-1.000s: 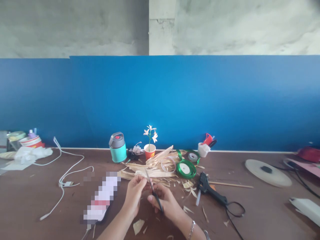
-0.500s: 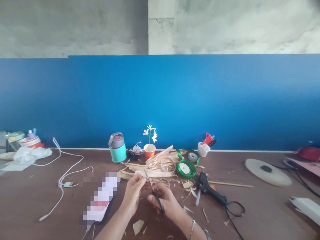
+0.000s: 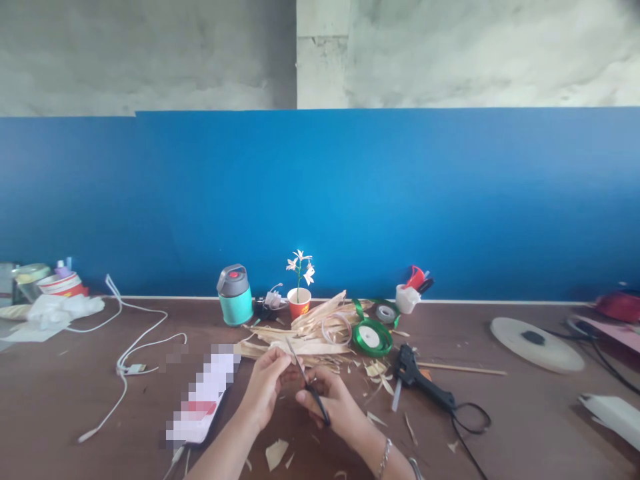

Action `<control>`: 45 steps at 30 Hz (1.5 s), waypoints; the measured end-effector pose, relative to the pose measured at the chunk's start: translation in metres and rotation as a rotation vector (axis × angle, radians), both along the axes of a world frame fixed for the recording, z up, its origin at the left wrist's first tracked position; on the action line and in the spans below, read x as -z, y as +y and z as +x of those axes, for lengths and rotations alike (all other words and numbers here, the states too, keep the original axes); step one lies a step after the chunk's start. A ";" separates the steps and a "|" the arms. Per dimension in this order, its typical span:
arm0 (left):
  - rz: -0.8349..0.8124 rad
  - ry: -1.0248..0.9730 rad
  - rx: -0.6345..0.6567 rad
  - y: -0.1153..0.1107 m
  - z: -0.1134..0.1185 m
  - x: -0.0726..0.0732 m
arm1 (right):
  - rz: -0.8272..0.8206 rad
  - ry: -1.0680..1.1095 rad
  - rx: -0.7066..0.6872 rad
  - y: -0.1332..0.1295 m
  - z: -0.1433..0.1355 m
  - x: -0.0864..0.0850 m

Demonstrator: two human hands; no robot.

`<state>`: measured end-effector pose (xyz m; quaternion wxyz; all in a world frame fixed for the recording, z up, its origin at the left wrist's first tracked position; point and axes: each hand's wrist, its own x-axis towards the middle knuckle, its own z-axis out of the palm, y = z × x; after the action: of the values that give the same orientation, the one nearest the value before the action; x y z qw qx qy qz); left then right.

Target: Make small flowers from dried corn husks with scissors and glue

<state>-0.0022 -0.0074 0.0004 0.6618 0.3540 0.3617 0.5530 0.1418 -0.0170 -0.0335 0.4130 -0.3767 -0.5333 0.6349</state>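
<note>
My right hand (image 3: 333,403) is closed round the dark handles of a pair of scissors (image 3: 301,363), whose blades point away and slightly left. Close beside them, my left hand (image 3: 270,383) has its thumb and fingers pinched together near the blades; what lies between the fingertips is too small to make out. Just beyond both hands spreads a pile of dry, pale husk-like strips (image 3: 320,327). Small pale scraps (image 3: 277,455) lie on the brown table below the hands, and more trimmed pieces (image 3: 377,369) lie to the right.
Behind the pile stand a red paper cup (image 3: 299,309) with a white-flowered stem and a teal jar (image 3: 237,303). To the right lie a green ribbon spool (image 3: 371,338), a black glue gun (image 3: 423,380) and a thin stick (image 3: 465,369). A phone (image 3: 205,400) and white cables (image 3: 120,363) lie left.
The scissors and my hands have barely shifted, the blade tips a touch leftward. Nothing else visibly differs.
</note>
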 end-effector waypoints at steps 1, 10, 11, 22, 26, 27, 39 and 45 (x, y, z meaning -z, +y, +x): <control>-0.003 -0.001 0.002 0.000 0.000 0.000 | -0.001 0.001 -0.001 0.000 0.000 0.000; -0.029 -0.019 0.040 0.005 -0.006 0.007 | -0.007 -0.025 -0.001 0.000 0.000 0.000; -0.026 -0.019 0.048 0.006 -0.007 0.009 | -0.006 -0.026 -0.003 0.000 0.000 0.000; -0.018 -0.042 0.123 0.008 -0.010 0.010 | -0.015 -0.023 -0.026 0.001 0.001 0.003; -0.017 -0.052 0.137 0.008 -0.012 0.010 | -0.017 -0.010 -0.043 0.001 0.001 0.003; -0.013 -0.052 0.146 0.008 -0.013 0.010 | -0.018 -0.010 -0.045 0.001 0.001 0.002; 0.009 -0.065 0.197 0.009 -0.016 0.011 | -0.013 -0.035 -0.057 0.002 0.003 0.001; 0.015 -0.064 0.230 0.009 -0.016 0.007 | -0.017 -0.076 -0.052 0.001 0.006 0.000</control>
<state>-0.0180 0.0011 -0.0068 0.7295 0.3804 0.2934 0.4869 0.1475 -0.0156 -0.0334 0.3726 -0.3902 -0.5526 0.6352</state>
